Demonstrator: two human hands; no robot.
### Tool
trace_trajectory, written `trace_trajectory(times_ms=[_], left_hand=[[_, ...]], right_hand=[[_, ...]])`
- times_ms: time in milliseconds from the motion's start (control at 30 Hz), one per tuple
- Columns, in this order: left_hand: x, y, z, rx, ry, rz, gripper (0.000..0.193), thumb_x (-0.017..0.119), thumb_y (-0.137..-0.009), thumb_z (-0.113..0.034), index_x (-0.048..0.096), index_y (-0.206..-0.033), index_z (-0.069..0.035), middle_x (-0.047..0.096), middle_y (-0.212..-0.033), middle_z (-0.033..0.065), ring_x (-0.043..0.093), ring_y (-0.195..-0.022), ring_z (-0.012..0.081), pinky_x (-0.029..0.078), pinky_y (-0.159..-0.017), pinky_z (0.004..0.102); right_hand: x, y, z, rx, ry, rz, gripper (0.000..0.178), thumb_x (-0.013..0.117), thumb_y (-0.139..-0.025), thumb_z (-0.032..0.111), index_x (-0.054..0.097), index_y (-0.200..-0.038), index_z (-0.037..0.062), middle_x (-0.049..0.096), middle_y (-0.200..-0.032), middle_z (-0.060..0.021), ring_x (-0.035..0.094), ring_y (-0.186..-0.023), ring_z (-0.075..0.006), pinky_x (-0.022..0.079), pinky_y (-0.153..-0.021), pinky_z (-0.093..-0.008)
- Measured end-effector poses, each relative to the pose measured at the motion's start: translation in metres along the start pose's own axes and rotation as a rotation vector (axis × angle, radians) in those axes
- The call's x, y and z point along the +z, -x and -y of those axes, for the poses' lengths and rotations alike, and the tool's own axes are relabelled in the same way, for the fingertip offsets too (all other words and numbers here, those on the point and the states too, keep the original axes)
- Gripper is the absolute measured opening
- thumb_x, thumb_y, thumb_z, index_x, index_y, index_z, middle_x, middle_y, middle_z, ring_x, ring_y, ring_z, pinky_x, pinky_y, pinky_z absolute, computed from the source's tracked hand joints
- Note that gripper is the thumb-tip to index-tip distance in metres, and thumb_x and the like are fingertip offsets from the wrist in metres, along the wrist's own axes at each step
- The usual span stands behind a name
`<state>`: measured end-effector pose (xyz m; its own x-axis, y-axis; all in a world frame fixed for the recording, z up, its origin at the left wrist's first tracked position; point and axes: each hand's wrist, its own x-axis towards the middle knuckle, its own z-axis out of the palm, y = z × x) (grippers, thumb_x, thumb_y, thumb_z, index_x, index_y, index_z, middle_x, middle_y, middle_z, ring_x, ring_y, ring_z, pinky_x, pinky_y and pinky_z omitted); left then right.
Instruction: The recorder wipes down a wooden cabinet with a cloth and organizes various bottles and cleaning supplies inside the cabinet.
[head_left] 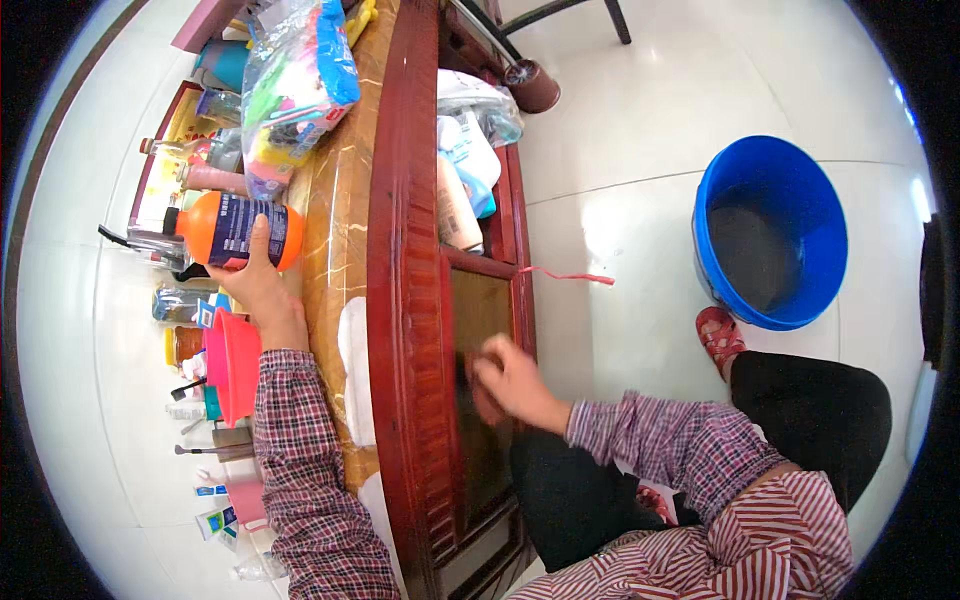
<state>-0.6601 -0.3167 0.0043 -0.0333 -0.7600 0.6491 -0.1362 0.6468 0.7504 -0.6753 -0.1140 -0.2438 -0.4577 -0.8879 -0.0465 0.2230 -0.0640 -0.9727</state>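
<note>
Red-brown wooden cabinet (405,300) with a marbled top, running up the middle of the view; its lower shelf (500,200) is open and holds a white bottle and a plastic bag. 1 blue plastic tub (770,230), standing on the white tiled floor well apart to the right. 1 clear bag of bright packets (295,85) lying on the cabinet top at its far end. 1 red plastic basin (235,365) on the floor at the left, touching the sleeve. 1 orange bottle (235,230) with a dark label and black cap, lying sideways just beside the cabinet's left edge above a clutter of small bottles and tubes; left hand (260,285) is curled round its lower side, thumb up across the label, gripping it. Right hand (510,385) is pressed against the cabinet's recessed front panel (480,330), fingers bent; whether it has hold of a cloth or anything else cannot be told. Step in hand, by judgement: lifting the bottle aside while working at the panel. Next move calls for a steady grip so the bottle clears the clutter.
</note>
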Motion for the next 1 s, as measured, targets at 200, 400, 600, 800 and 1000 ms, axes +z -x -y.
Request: trace_trajectory(times_ms=[200,400,600,800,1000], left_hand=[[-0.004,-0.009,0.016,0.019,0.035,-0.021,0.078,0.075,-0.070,-0.002,0.031,-0.134,-0.008,0.048,-0.120,0.0082,0.053,-0.103,0.0186,0.046,-0.090,0.0335],[-0.012,-0.020,0.027,0.121,0.006,-0.016,0.090,0.079,-0.064,-0.003,0.026,-0.137,-0.005,0.044,-0.126,0.0104,0.050,-0.109,0.0214,0.037,-0.098,0.0326],[-0.008,-0.007,0.019,0.082,-0.086,-0.064,0.096,0.079,-0.066,-0.008,0.019,-0.140,-0.003,0.040,-0.130,0.0128,0.047,-0.113,0.0217,0.037,-0.099,0.0345],[-0.019,-0.031,0.036,0.229,-0.126,-0.153,0.098,0.085,-0.058,-0.024,0.027,-0.131,0.007,0.040,-0.126,0.0225,0.044,-0.117,0.0316,0.033,-0.102,0.0395],[-0.013,-0.019,0.023,0.192,-0.215,-0.193,0.094,0.084,-0.058,-0.035,0.034,-0.125,0.009,0.047,-0.119,0.0230,0.049,-0.111,0.0347,0.037,-0.097,0.0410]], right_hand=[[-0.042,-0.163,0.113,-0.360,-0.167,-0.113,0.045,0.052,-0.085,0.019,0.046,-0.121,-0.0085,0.051,-0.122,-0.0232,0.048,-0.116,-0.0300,0.036,-0.097,-0.0341],[0.018,-0.146,0.129,-0.673,0.279,-0.341,0.032,0.052,-0.082,0.007,0.049,-0.111,-0.0065,0.051,-0.102,-0.0249,0.048,-0.099,-0.0391,0.039,-0.090,-0.0414],[0.036,0.060,0.095,-0.649,0.303,0.008,0.046,0.053,-0.083,0.005,0.040,-0.127,-0.0034,0.044,-0.111,-0.0220,0.045,-0.109,-0.0378,0.038,-0.094,-0.0413],[-0.050,0.048,0.089,-0.351,0.542,0.508,0.035,0.051,-0.078,0.002,0.055,-0.113,0.0046,0.056,-0.103,-0.0170,0.053,-0.103,-0.0317,0.043,-0.090,-0.0391],[-0.205,0.017,0.246,-0.054,0.554,-0.062,0.027,0.050,-0.077,0.006,0.059,-0.102,0.0012,0.061,-0.094,-0.0073,0.058,-0.084,-0.0146,0.048,-0.076,-0.0258]])
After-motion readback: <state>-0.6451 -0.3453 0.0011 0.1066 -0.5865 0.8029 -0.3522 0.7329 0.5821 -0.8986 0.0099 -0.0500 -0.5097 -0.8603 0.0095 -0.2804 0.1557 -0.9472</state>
